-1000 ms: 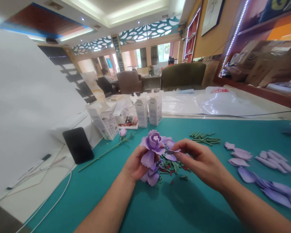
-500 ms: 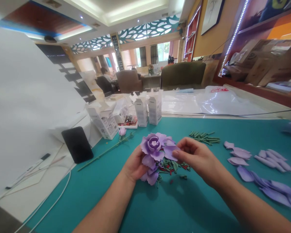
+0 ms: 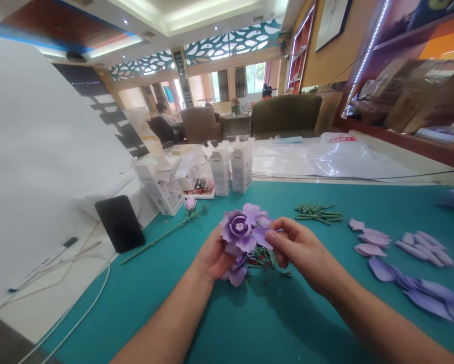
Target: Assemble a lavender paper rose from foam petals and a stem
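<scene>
My left hand is closed around the underside of a purple toy flower, whose layered petals face up towards me. Between thumb and fingers, my right hand pinches a single purple petal at the flower's right side. Whether that petal is joined to the flower, I cannot tell. Below the flower, more purple petals lie beside a heap of small green and red pieces, partly hidden by my hands.
Green stem pieces lie behind my right hand. Loose pale petals, rolled petals and darker purple petals are spread at right. A finished-looking rosebud stem, a black phone and white boxes stand or lie at left and back.
My right hand has moved slightly left with the petal, closer to the flower. The flower has turned a little in my left hand.
</scene>
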`<state>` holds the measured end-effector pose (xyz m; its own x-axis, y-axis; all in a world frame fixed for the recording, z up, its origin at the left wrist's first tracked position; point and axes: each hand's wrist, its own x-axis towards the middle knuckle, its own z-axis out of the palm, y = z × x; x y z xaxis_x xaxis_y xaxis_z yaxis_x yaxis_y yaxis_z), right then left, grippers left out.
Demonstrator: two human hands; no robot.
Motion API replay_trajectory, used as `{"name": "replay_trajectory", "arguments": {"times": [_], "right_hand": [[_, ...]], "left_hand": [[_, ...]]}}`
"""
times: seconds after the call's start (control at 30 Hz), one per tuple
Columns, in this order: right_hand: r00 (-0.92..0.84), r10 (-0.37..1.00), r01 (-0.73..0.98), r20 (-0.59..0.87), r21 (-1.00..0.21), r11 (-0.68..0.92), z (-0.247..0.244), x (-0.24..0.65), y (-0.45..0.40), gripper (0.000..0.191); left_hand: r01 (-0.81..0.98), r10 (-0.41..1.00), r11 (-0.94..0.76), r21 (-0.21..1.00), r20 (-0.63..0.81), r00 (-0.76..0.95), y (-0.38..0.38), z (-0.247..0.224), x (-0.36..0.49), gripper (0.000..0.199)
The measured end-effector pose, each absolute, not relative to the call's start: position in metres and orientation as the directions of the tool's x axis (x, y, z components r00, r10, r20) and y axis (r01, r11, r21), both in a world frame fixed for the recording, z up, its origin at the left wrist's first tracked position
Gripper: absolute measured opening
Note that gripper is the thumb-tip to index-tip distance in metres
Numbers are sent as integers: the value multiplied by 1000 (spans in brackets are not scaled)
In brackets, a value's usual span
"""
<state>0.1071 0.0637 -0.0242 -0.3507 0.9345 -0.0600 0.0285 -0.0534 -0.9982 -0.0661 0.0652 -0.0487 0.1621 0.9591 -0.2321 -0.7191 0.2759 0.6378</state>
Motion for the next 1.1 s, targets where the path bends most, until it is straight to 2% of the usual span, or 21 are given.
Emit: {"name": "replay_trajectory", "arguments": {"times": [0.4, 0.83, 1.1], "right_hand": [[-319, 948, 81, 20, -996, 49, -32, 103, 65, 26], [-338, 941, 129, -35, -992, 9, -24, 101, 62, 22], [-320, 947, 110, -25, -994, 11, -31, 100, 64, 21]], "left_hand": [[-733, 950, 294, 613, -272, 154, 65, -48, -63, 12], [-738, 945, 295, 606, -298, 133, 66, -50, -62, 17], [-735, 933, 352, 579, -279, 227, 63, -47, -58, 11]]}}
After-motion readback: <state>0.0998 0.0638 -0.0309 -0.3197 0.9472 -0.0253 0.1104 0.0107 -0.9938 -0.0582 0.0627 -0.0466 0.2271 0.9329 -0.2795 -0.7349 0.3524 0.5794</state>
